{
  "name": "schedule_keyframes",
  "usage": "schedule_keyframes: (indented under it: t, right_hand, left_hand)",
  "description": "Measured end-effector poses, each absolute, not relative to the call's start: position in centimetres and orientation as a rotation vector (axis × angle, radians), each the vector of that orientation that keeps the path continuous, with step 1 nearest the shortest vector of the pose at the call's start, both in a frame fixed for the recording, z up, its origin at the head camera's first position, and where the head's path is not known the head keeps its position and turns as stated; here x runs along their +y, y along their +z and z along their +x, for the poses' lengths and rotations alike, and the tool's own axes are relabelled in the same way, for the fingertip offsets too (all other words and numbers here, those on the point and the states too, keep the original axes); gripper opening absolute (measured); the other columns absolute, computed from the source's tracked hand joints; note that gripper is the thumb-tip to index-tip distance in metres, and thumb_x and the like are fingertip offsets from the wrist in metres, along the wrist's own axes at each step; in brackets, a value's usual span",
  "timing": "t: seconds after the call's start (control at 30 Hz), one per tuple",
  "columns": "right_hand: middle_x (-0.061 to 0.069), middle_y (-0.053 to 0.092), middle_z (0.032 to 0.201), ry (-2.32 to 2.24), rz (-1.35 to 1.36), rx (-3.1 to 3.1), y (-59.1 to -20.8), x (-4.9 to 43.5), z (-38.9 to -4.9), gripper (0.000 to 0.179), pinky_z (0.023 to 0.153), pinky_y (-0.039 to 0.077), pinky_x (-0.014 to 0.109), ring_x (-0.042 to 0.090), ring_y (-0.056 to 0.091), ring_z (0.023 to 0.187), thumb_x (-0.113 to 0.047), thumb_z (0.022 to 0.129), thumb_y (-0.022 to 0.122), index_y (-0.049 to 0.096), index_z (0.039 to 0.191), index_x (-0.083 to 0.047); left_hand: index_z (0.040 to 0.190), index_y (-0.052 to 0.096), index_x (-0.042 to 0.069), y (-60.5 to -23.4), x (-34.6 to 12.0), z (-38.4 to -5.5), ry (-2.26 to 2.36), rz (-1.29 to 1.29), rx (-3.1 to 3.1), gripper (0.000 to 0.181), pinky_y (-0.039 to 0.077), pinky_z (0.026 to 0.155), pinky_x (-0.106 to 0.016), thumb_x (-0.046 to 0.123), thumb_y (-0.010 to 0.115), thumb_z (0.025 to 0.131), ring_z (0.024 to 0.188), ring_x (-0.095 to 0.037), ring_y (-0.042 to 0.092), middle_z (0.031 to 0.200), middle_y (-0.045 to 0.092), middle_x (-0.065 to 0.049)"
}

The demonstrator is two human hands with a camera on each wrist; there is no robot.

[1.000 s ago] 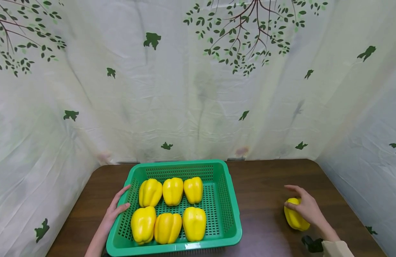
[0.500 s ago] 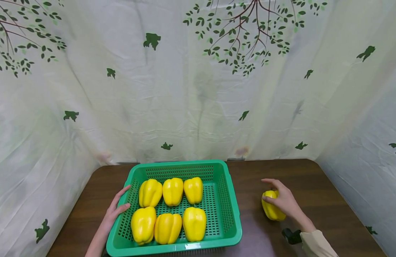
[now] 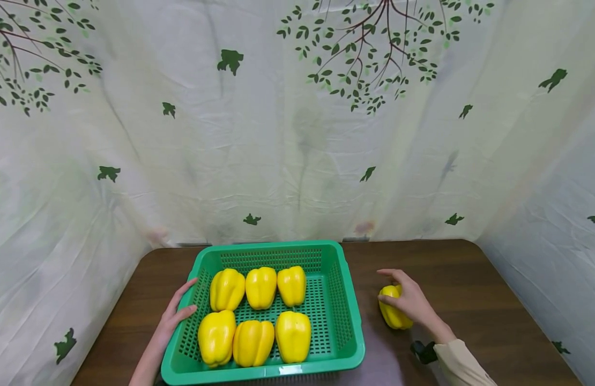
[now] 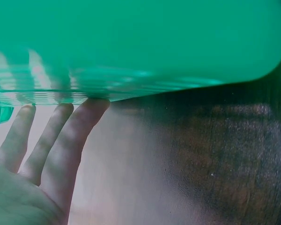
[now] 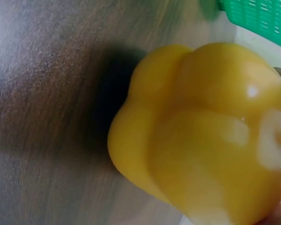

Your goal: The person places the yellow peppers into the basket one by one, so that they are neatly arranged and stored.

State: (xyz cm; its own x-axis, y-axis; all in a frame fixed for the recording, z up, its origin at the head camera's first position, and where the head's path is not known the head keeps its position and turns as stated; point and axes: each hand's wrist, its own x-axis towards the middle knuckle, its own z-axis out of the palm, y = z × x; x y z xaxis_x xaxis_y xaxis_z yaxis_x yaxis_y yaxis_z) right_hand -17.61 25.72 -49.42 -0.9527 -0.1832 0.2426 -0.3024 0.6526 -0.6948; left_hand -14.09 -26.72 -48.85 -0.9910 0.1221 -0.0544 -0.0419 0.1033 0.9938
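Observation:
A yellow bell pepper [image 3: 392,314] sits in the grasp of my right hand [image 3: 413,303] over the right part of the table. Thumb and fingers hold it from the right side. Its lobed yellow skin [image 5: 196,126] fills much of the right wrist view, with a dark shadow beside it. My left hand [image 3: 172,316] rests at the left rim of a green plastic basket [image 3: 348,300], thumb and index finger on the rim. In the left wrist view, nearly straight fingers [image 4: 68,150] touch the basket's outer wall [image 4: 145,42]. Yellow bell peppers [image 3: 261,288] stand in two rows inside the basket.
The brown wooden table [image 3: 471,289] extends right of the basket. A white curtain [image 3: 297,161] with leaf prints hangs behind and along both sides. A black strap [image 3: 424,352] is on the right wrist.
My right hand has moved left toward the basket, carrying the bell pepper. My left hand and the peppers in the basket stay where they were.

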Motion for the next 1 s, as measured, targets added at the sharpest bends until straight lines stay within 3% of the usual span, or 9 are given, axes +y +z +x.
schedule_keyframes:
  t: [0.7, 1.0]
  right_hand:
    - [0.01, 0.052, 0.127, 1.19, 0.46, -2.742, -49.1, 28.0, -15.6, 0.06, 0.089, 0.044, 0.053, 0.031, 0.051, 0.112, -0.027, 0.079, 0.079, 0.054, 0.13, -0.008]
    - [0.02, 0.038, 0.136, 1.324, 0.532, -2.873, -49.6, 28.9, -15.1, 0.084, 0.09, 0.038, 0.059, 0.038, 0.042, 0.114, -0.02, 0.07, 0.085, 0.038, 0.138, -0.005]
  left_hand:
    - [0.149, 0.023, 0.018, -48.9, -26.7, -14.3, 2.049, 0.117, 2.246, 0.049, 0.05, 0.08, -0.027, 0.015, 0.038, 0.102, 0.105, 0.001, 0.05, 0.149, 0.009, -0.016]
    - [0.148, 0.026, 0.017, -49.1, -26.6, -14.2, 2.102, 0.193, 2.23, 0.049, 0.051, 0.08, -0.027, 0.009, 0.038, 0.101, 0.106, -0.001, 0.052, 0.137, 0.023, 0.001]
